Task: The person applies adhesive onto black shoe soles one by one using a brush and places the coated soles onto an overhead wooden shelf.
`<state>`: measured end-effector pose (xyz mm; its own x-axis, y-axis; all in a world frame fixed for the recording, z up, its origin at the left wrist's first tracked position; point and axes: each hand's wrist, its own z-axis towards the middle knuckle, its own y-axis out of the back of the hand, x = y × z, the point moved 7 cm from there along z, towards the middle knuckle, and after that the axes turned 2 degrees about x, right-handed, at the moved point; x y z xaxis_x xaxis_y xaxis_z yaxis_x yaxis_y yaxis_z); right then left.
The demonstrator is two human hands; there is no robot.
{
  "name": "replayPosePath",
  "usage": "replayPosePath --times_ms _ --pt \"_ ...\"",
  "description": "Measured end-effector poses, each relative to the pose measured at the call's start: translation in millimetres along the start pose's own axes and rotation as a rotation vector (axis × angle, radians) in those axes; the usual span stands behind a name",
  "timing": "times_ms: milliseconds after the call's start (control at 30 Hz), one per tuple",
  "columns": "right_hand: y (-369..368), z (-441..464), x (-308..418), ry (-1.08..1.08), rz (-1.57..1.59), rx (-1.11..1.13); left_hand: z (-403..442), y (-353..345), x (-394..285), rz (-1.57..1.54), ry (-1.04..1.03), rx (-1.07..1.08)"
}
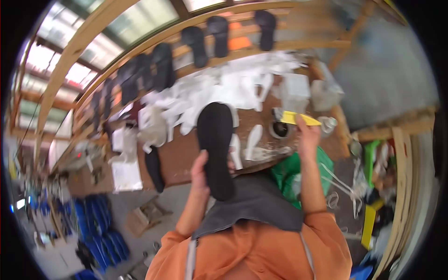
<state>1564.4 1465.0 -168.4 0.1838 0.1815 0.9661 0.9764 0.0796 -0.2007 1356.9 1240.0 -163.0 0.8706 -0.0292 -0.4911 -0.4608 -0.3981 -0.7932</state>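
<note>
My left hand is closed on a black shoe insole, held upright above the bench edge with its broad end away from me. My right hand grips the yellow handle of a brush. The brush's pale head points left, over or beside a small round pot with dark contents; whether it touches the pot I cannot tell. White sole-shaped pieces lie on the brown workbench behind the black insole. Another black insole lies at the bench's front edge, left of my left hand.
White cut pieces are heaped across the back of the bench. Black soles lean along a wooden rack behind it. A green bag hangs by the front edge. Blue items and a wooden stool stand lower left.
</note>
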Motion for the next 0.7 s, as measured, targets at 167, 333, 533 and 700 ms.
replayPosePath --times_ms 167,333,533,700 --pt "-97 -64 96 0.333 -0.011 0.470 -8 -38 -3 -0.048 -0.060 0.135" --pt "-122 -73 120 0.399 -0.032 0.595 -15 -55 -8 -0.058 -0.099 0.249" --pt "-126 -46 139 0.484 -0.034 0.467 -21 -64 -10 -0.077 -0.104 0.304" --pt "-127 -52 154 0.537 -0.002 0.552 -21 -70 -10 -0.016 -0.079 0.348"
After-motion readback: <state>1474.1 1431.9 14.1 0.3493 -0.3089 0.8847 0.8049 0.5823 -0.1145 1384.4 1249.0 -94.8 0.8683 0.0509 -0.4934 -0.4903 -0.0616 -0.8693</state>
